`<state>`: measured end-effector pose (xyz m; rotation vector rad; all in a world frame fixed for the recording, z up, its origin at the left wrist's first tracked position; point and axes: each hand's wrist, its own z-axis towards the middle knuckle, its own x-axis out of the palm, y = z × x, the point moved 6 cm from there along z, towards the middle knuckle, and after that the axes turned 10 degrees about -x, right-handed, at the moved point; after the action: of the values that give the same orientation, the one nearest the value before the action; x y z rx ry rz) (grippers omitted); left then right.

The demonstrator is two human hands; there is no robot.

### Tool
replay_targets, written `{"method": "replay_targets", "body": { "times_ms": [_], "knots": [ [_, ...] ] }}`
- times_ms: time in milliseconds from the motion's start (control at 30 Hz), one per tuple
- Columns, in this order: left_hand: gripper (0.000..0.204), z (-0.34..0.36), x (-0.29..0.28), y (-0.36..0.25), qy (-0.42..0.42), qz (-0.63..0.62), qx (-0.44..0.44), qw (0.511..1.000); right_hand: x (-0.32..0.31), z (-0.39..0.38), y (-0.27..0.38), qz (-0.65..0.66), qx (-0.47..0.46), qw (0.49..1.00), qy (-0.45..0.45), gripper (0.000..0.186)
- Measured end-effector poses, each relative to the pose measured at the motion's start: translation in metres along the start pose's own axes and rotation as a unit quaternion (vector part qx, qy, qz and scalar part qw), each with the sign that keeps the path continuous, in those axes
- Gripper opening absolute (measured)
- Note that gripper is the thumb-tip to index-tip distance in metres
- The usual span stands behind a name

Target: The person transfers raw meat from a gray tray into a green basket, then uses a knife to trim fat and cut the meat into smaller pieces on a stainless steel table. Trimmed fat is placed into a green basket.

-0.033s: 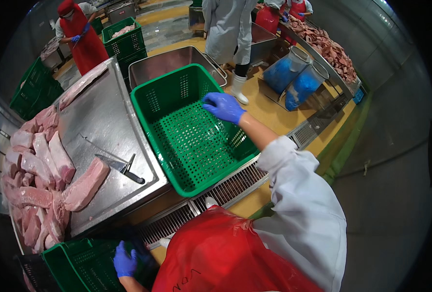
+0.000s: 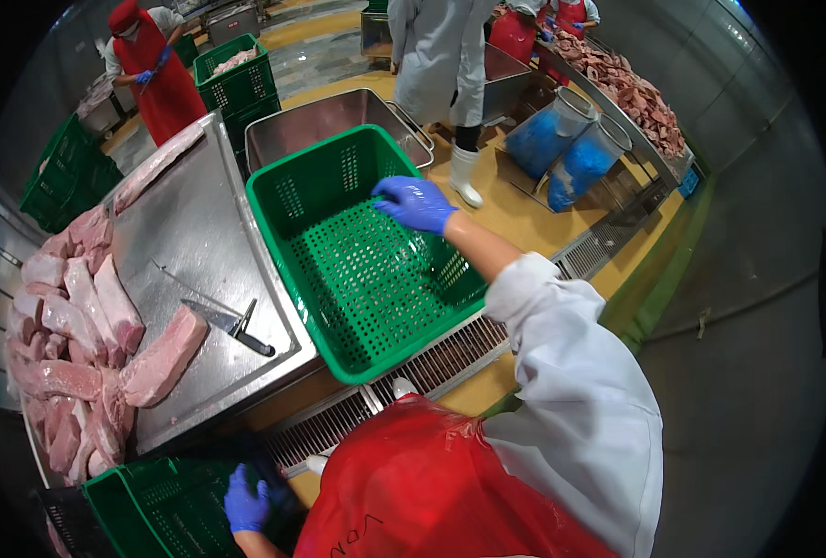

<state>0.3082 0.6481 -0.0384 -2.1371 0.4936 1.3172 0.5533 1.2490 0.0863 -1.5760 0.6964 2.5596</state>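
Fingers of the right hand (image 2: 414,202), in a blue glove, curl loosely together over the far rim of the empty green crate (image 2: 366,270), which stands on the floor grating just beside the steel table (image 2: 199,232). The left hand (image 2: 246,502) grips the edge of a second green crate (image 2: 153,507) at the lower left, fingers closed on it. A knife (image 2: 232,324) lies on the table, with pork slabs (image 2: 78,344) left of it.

Two gloved hands (image 2: 415,202) — one knife (image 2: 229,323)
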Motion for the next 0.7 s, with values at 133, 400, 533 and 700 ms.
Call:
{"method": "replay_targets", "body": {
  "times_ms": [133,400,533,700],
  "knots": [
    [0.058,-0.028,0.027,-0.037,0.024,0.009,-0.037,0.999,0.070,0.082,0.038,0.012,-0.149,0.985,0.087,0.047],
    [0.056,-0.107,0.027,-0.070,-0.062,-0.015,-0.176,0.982,0.224,0.130,0.181,0.078,-0.443,0.886,0.114,0.057],
    [0.062,-0.159,0.045,-0.063,-0.110,-0.026,-0.297,0.948,0.269,0.118,0.192,0.049,-0.433,0.866,0.246,0.061],
    [0.066,-0.222,0.096,-0.074,-0.124,-0.106,-0.408,0.898,0.266,0.126,0.191,0.125,-0.408,0.887,0.175,0.052]
  ]
}}
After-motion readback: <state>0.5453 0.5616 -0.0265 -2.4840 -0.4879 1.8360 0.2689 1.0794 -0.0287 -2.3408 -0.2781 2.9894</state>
